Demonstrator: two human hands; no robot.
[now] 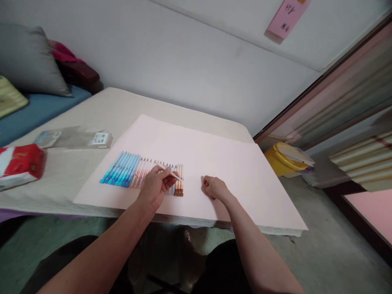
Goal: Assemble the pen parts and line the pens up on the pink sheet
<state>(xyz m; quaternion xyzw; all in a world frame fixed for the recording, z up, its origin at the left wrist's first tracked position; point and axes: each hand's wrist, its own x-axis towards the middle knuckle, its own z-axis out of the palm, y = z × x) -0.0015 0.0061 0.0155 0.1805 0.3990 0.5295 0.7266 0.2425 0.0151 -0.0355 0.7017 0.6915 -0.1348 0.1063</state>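
Note:
A row of coloured pencils (128, 171) lies side by side on a large pale pink sheet (220, 163), running from blue on the left through pink to orange on the right. My left hand (157, 185) rests over the middle of the row and pinches a light-coloured pencil (168, 170), held slanted above the others. My right hand (214, 188) lies on the sheet just right of the row, fingers curled loosely, nothing visible in it.
The sheet covers a beige table (76, 163). A red and white pack (20, 163) and a grey flat packet (73, 138) lie at the left. A yellow bucket (280, 159) stands on the floor at the right. Pillows (27, 61) sit far left.

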